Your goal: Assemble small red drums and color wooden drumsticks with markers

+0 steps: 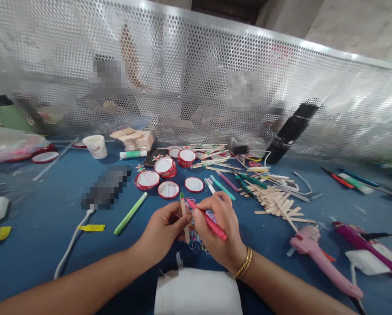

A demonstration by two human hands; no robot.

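Observation:
My left hand (167, 225) pinches a wooden craft stick (187, 234) and holds it nearly upright; the stick's top end is coloured green with some red below. In my right hand (222, 227) is a red marker pen (215, 228), its tip pointing left close to the coloured end of the stick. Whether the tip touches the wood I cannot tell. Beneath both hands lies a heap of small coloured rubber bands (196, 243), partly hidden. A green marker (130, 214) lies on the blue table to the left of my hands.
Red-rimmed jar lids (168, 189) stand behind my hands, some stacked. To the right are loose craft sticks (277, 201), a pink glue gun (327, 262) and a purple tool (369, 245). A phone (107, 187) and paper cup (95, 146) are left. A perforated metal screen (196, 65) borders the back.

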